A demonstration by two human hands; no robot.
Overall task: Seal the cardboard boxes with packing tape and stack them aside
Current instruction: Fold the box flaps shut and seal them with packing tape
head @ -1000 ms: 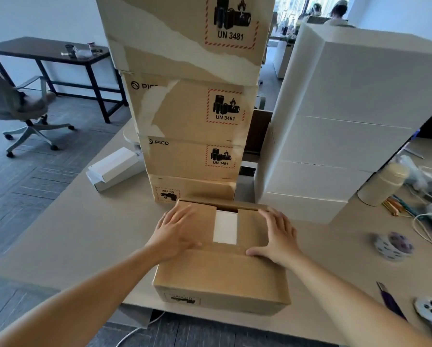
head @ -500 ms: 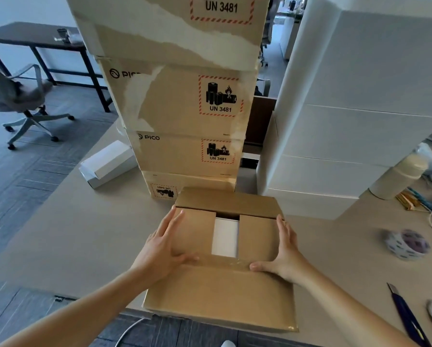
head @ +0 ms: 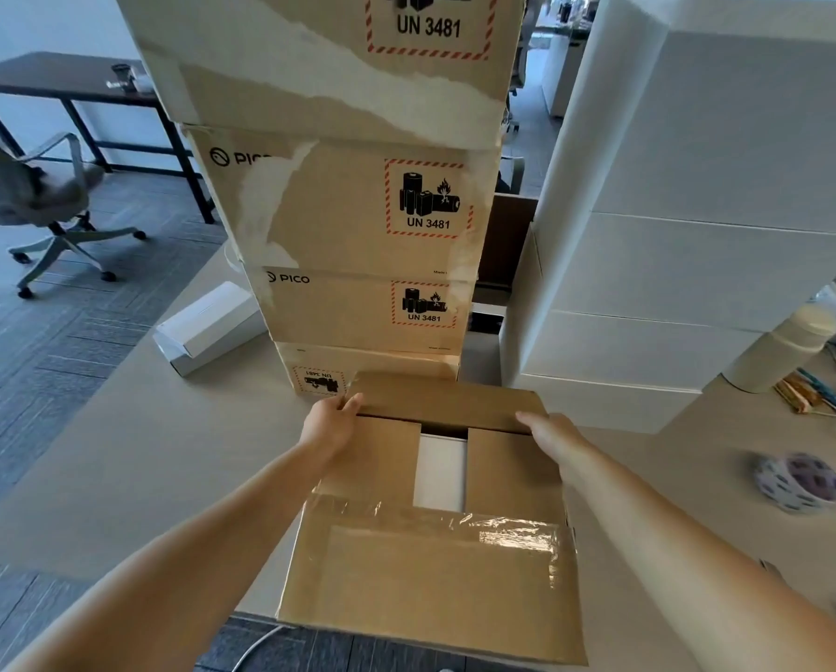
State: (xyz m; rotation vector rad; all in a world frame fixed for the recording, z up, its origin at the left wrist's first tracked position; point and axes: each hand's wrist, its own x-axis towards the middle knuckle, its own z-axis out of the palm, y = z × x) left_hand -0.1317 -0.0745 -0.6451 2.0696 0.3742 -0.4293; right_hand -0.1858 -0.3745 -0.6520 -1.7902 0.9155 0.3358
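An unsealed cardboard box (head: 513, 472) sits on the table in front of me. Its two side flaps are folded in, and a white item (head: 440, 470) shows in the gap between them. The near flap (head: 430, 579) lies open toward me with old clear tape on it. The far flap (head: 447, 402) is half raised. My left hand (head: 331, 421) grips its left corner, and my right hand (head: 551, 434) holds its right end. A patterned tape roll (head: 799, 482) lies on the table to the right.
A tall stack of brown PICO boxes (head: 357, 211) stands right behind the open box, with a stack of white boxes (head: 697, 235) to its right. A small white box (head: 207, 327) lies at the left, a cream bottle (head: 774, 351) and cables at the right. An office chair (head: 32, 196) stands on the floor.
Both hands have left the side flaps and moved forward to the far flap's corners. The near flap has dropped open toward me. The view has moved closer and lower.
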